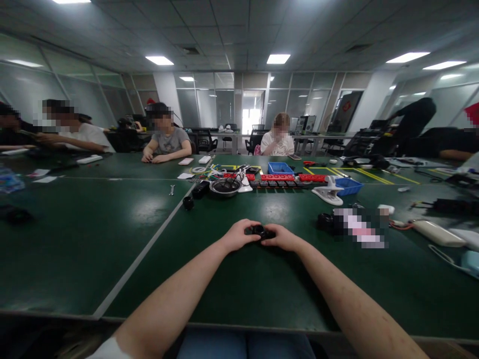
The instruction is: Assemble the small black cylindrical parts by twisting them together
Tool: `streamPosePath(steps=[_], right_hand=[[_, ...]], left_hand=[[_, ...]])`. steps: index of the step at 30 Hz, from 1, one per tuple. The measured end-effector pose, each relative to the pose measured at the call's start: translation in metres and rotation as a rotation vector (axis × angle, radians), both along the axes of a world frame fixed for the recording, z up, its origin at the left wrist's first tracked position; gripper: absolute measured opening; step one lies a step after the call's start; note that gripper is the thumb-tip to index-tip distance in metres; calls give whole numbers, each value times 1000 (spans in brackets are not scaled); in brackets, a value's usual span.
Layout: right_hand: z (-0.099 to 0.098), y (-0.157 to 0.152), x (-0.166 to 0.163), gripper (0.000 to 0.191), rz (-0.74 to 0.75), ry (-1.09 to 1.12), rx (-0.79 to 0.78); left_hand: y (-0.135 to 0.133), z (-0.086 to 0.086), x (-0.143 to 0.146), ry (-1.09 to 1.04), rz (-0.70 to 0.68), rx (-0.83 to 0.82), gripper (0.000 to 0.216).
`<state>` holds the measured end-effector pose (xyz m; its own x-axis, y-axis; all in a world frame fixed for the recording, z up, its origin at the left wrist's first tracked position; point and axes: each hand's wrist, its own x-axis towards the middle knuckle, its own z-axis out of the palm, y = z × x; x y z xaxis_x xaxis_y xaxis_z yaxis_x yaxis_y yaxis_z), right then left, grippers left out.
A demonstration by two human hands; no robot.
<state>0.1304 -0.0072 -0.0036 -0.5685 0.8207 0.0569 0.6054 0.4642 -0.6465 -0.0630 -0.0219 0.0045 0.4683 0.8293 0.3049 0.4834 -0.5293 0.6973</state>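
Note:
Both my arms reach forward over the green table (112,239). My left hand (239,235) and my right hand (281,238) meet in front of me, fingers curled around a small black part (259,231) held between them just above the table. Most of the part is hidden by my fingers. A small black cylinder (187,202) stands on the table to the front left of my hands. A round metal bowl (225,187) with dark pieces sits farther back.
Red trays (277,177), blue bins (280,168), a white clamp-like tool (329,193), a wrench (171,189) and cables lie across the middle. Black devices and white items sit at the right (437,233). Several people sit along the far and left sides.

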Motion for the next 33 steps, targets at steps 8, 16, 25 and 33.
streamPosePath(steps=[8,16,25,33], right_hand=[[-7,-7,-15,44,-285,-129,204],[10,-7,2,29,-10,-23,3],[-1,-8,-11,39,-229,-110,73],[4,-18,-21,46,-281,-253,296]], left_hand=[[-4,-6,12,7,178,35,34],[-5,4,5,44,9,-8,37],[-5,-1,12,36,115,0,31],[-5,-2,12,25,162,3,30]])
